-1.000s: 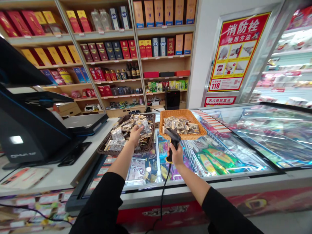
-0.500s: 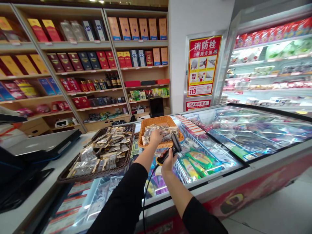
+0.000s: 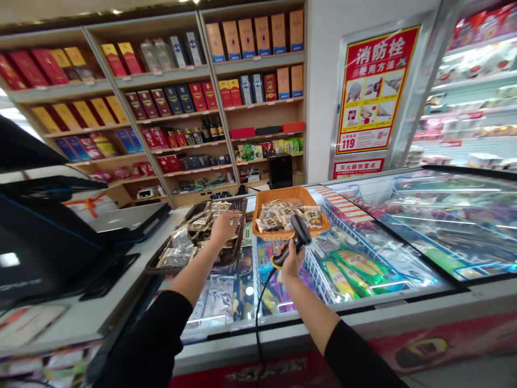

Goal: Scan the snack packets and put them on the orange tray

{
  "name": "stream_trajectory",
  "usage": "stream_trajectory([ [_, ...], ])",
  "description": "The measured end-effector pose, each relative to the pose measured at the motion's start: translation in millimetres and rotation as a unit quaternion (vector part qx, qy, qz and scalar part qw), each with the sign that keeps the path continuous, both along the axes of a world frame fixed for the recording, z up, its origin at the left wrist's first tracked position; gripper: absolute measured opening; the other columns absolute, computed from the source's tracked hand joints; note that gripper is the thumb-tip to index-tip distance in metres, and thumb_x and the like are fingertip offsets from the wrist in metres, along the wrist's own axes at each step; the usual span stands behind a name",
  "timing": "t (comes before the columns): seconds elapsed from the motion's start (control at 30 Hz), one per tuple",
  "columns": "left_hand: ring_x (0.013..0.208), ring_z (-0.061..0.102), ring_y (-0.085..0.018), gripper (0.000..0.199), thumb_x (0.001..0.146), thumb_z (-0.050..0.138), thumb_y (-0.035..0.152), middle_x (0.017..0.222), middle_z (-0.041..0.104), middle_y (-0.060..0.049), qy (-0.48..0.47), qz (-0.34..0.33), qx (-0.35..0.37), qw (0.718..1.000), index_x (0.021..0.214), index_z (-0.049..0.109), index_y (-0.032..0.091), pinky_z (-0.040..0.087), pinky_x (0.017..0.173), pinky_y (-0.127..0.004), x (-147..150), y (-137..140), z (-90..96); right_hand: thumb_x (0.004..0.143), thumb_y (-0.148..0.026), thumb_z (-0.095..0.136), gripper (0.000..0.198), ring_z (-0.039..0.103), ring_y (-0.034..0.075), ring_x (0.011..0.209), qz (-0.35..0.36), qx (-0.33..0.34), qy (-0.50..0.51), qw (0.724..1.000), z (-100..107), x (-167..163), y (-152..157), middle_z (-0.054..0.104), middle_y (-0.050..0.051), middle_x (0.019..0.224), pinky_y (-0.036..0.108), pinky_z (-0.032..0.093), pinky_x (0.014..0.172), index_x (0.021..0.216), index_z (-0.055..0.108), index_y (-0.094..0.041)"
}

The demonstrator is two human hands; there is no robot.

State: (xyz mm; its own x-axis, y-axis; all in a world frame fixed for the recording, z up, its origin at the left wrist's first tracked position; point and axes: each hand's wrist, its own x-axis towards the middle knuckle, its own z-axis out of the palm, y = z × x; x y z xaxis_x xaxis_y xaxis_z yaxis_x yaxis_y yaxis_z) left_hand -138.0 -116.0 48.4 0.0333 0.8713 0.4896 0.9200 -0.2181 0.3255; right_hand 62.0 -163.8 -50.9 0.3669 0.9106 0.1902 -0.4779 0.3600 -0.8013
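Note:
My right hand [image 3: 292, 262] grips a black barcode scanner [image 3: 298, 240] with yellow trim, its head leaning over the front of an orange wicker basket [image 3: 258, 207]. Small clear-and-gold snack packets [image 3: 278, 211] lie in that basket. Over the right side of a dark brown wicker basket [image 3: 237, 249] hovers my left hand [image 3: 224, 229], fingers partly stretched out and nothing visible in them. Loose packets of a similar kind [image 3: 181, 242] fill the brown basket. Whether my left fingertips touch any packet is hard to see.
Both baskets rest on a glass-topped chest freezer [image 3: 355, 302] holding packaged goods. A black cable [image 3: 258, 312] hangs from the scanner. At left stand a counter [image 3: 117, 291] and a dark checkout machine [image 3: 44, 237]. Shelves of boxed goods [image 3: 177, 102] line the back.
My left hand has moved left, from the orange basket to above the brown one. My right hand still holds the scanner. The view has turned left.

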Motion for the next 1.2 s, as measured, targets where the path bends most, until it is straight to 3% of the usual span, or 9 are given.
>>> stream_trajectory([
  [0.13, 0.101, 0.061, -0.028, 0.032, 0.079, 0.059, 0.042, 0.104, 0.068, -0.012, 0.035, 0.142, -0.102, 0.984, 0.099, 0.070, 0.020, 0.044, 0.089, -0.034, -48.8, -35.9, -21.3, 0.080, -0.050, 0.058, 0.033, 0.045, 0.012, 0.039, 0.089, 0.023, -0.017, 0.996, -3.2, -16.4, -13.3, 0.049, -0.007, 0.057, 0.026, 0.039, 0.040, 0.080, 0.038, -0.025],
  [0.33, 0.118, 0.048, -0.041, 0.073, 0.066, 0.069, 0.057, 0.124, 0.054, -0.027, 0.118, 0.232, -0.165, 0.951, 0.121, 0.057, 0.011, 0.041, 0.090, -0.044, -26.8, -41.9, -29.1, 0.079, -0.051, 0.060, 0.033, 0.047, 0.013, 0.039, 0.132, 0.025, -0.060, 0.989, -8.8, -20.3, -21.3, 0.052, -0.007, 0.056, 0.027, 0.039, 0.040, 0.082, 0.040, -0.024],
  [0.5, 0.114, 0.052, -0.032, 0.029, 0.084, 0.056, 0.037, 0.117, 0.060, -0.015, 0.147, 0.142, -0.135, 0.969, 0.105, 0.069, 0.023, 0.040, 0.091, -0.040, -24.5, -38.8, -22.8, 0.078, -0.051, 0.060, 0.033, 0.048, 0.013, 0.038, 0.119, 0.011, -0.066, 0.991, -8.5, -17.8, -20.3, 0.052, -0.007, 0.055, 0.028, 0.039, 0.040, 0.082, 0.040, -0.025],
  [0.6, 0.103, 0.058, -0.026, 0.033, 0.091, 0.044, 0.038, 0.109, 0.063, -0.011, 0.056, 0.095, -0.074, 0.991, 0.096, 0.074, 0.025, 0.042, 0.088, -0.034, -27.5, -38.8, -22.8, 0.077, -0.052, 0.059, 0.034, 0.048, 0.014, 0.037, 0.114, 0.003, -0.071, 0.991, -8.3, -18.1, -20.1, 0.052, -0.007, 0.055, 0.028, 0.039, 0.039, 0.083, 0.041, -0.025],
  [0.7, 0.091, 0.062, -0.022, 0.032, 0.084, 0.055, 0.048, 0.096, 0.067, -0.008, -0.110, 0.002, -0.068, 0.992, 0.095, 0.075, 0.026, 0.046, 0.079, -0.029, -27.4, -36.8, -29.6, 0.077, -0.054, 0.060, 0.035, 0.047, 0.013, 0.037, 0.112, 0.000, -0.073, 0.991, -8.4, -18.5, -20.1, 0.052, -0.007, 0.054, 0.028, 0.039, 0.039, 0.083, 0.040, -0.025],
  [0.87, 0.060, 0.062, -0.018, 0.038, 0.069, 0.070, 0.053, 0.078, 0.069, -0.005, -0.364, -0.038, -0.152, 0.918, 0.086, 0.074, 0.020, 0.050, 0.058, -0.029, -26.3, -29.9, -42.2, 0.074, -0.054, 0.062, 0.037, 0.048, 0.014, 0.036, 0.115, -0.001, -0.066, 0.991, -7.9, -18.5, -19.6, 0.052, -0.007, 0.053, 0.028, 0.039, 0.038, 0.082, 0.041, -0.025],
  [1.03, 0.087, 0.065, -0.022, 0.056, 0.047, 0.087, 0.029, 0.101, 0.069, -0.010, -0.388, 0.025, -0.033, 0.921, 0.099, 0.070, 0.018, 0.051, 0.078, -0.031, -29.6, -31.6, -35.1, 0.076, -0.053, 0.061, 0.035, 0.047, 0.013, 0.037, 0.111, 0.002, -0.078, 0.991, -7.6, -18.9, -20.0, 0.052, -0.007, 0.054, 0.027, 0.039, 0.039, 0.082, 0.041, -0.025],
  [1.13, 0.090, 0.065, -0.021, 0.093, 0.039, 0.090, 0.020, 0.121, 0.062, -0.015, -0.480, 0.022, -0.023, 0.877, 0.125, 0.056, 0.021, 0.051, 0.082, -0.035, -32.6, -35.6, -31.1, 0.079, -0.052, 0.059, 0.033, 0.047, 0.013, 0.037, 0.109, 0.018, -0.111, 0.988, -8.9, -17.9, -21.6, 0.052, -0.007, 0.053, 0.026, 0.039, 0.039, 0.079, 0.042, -0.024],
  [1.2, 0.087, 0.066, -0.019, 0.094, 0.038, 0.091, 0.019, 0.119, 0.064, -0.014, -0.543, -0.018, -0.052, 0.838, 0.124, 0.055, 0.020, 0.051, 0.082, -0.035, -35.0, -36.6, -31.3, 0.080, -0.050, 0.059, 0.031, 0.047, 0.012, 0.037, 0.113, 0.036, -0.155, 0.981, -9.4, -16.2, -23.9, 0.052, -0.006, 0.052, 0.026, 0.039, 0.039, 0.078, 0.044, -0.023],
])
